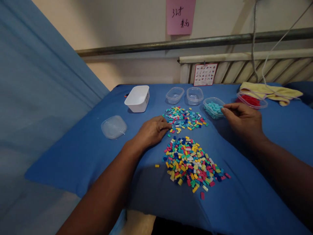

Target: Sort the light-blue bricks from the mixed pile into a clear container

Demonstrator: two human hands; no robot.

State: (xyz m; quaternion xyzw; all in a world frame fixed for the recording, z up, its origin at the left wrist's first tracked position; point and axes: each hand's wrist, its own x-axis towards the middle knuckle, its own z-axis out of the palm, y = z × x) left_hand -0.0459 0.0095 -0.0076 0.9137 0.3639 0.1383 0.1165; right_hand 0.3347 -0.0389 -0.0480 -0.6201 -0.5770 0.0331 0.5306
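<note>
My left hand (pixel 154 131) rests at the left edge of the far pile of small toy building bricks (pixel 184 119). Its fingers are bent and pressed together, with the tips down among the bricks; what they hold, if anything, is hidden. Thumb and forefinger of my right hand (pixel 242 120) are closed at the right rim of a clear plastic container (pixel 206 114). Light-blue bricks (pixel 214 109) partly fill that container. Nearer to me lies a larger pile of mixed bricks (pixel 192 161) in yellow, pink, blue, green and white.
Two clear containers (pixel 175 100) (pixel 195 101) and a white tub (pixel 139 105) stand along the back. Clear lids (pixel 113 127) lie at left. At right, a container of red pieces (pixel 250 100) sits by a yellow cloth (pixel 271 90). A picture card (pixel 205 74) leans against the radiator.
</note>
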